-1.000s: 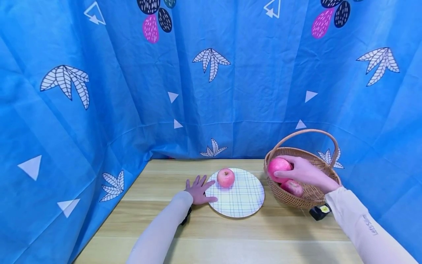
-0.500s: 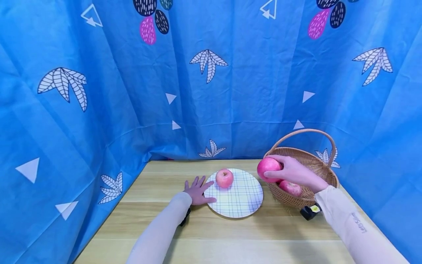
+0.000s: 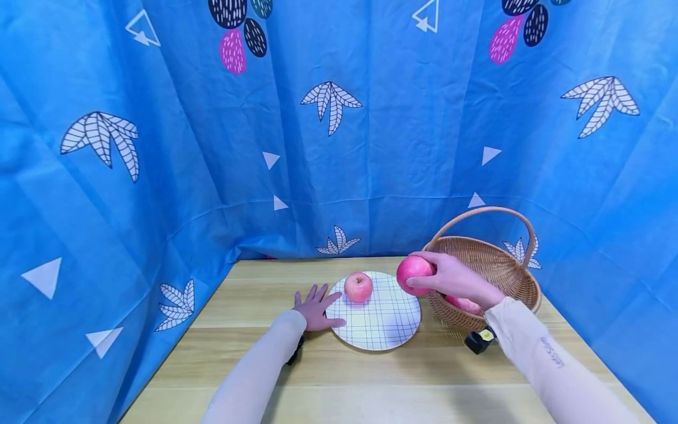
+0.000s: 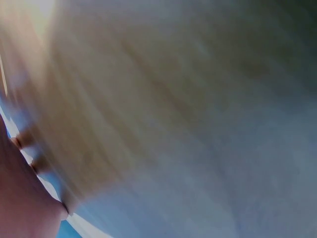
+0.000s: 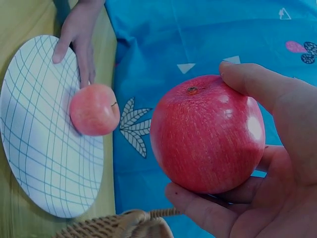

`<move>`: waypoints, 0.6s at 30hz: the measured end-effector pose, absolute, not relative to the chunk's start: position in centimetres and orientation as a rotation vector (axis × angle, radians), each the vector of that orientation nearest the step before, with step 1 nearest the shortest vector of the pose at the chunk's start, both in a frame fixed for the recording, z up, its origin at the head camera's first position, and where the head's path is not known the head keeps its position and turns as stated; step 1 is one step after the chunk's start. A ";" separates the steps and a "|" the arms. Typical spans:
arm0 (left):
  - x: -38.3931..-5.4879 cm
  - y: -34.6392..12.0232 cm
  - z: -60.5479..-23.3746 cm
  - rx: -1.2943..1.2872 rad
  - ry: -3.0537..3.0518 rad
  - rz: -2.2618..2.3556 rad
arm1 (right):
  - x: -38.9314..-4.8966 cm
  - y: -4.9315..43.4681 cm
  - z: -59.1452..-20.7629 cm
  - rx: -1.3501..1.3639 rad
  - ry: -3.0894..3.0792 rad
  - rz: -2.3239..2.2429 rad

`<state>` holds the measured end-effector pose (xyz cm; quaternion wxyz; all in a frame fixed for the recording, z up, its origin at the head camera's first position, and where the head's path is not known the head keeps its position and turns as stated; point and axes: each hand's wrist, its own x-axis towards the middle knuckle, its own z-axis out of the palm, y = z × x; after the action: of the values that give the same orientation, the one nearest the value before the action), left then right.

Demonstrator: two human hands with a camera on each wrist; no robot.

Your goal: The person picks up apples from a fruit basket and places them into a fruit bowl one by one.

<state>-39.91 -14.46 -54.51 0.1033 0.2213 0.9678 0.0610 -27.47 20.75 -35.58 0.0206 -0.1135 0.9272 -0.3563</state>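
My right hand (image 3: 445,277) grips a red apple (image 3: 414,274) (image 5: 208,134) in the air over the right rim of a white grid-patterned plate (image 3: 384,327) (image 5: 34,163), just left of the wicker basket (image 3: 498,265). A smaller pink apple (image 3: 358,287) (image 5: 94,109) sits on the far part of the plate. My left hand (image 3: 316,308) (image 5: 77,34) lies flat on the wooden table (image 3: 339,377), fingers spread and touching the plate's left edge. Another pink apple (image 3: 463,304) lies inside the basket. The left wrist view is a blur.
The basket has a tall hoop handle (image 3: 498,212) and stands at the table's right side. A blue patterned cloth (image 3: 159,147) hangs behind and on both sides of the table. A small black wrist device (image 3: 479,340) sits under my right forearm.
My right hand has lifted the red apple out of the basket and carried it left, to the plate's right rim. The left hand has stayed at the plate's edge.
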 end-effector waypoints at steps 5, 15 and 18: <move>-39.8 -14.5 -54.5 0.656 2.864 0.187 | -27.7 19.9 -35.9 -0.335 2.867 -1.114; -39.9 -14.5 -54.6 0.649 2.853 0.193 | -28.5 18.0 -36.6 -0.256 2.886 -1.108; -40.1 -14.5 -55.0 0.652 2.860 0.187 | -28.8 17.6 -37.0 -0.269 2.879 -1.151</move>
<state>-40.13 -14.54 -54.96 0.1011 0.2206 0.9680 0.0633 -28.80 17.56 -36.97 0.0147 -0.0866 0.9249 -0.3698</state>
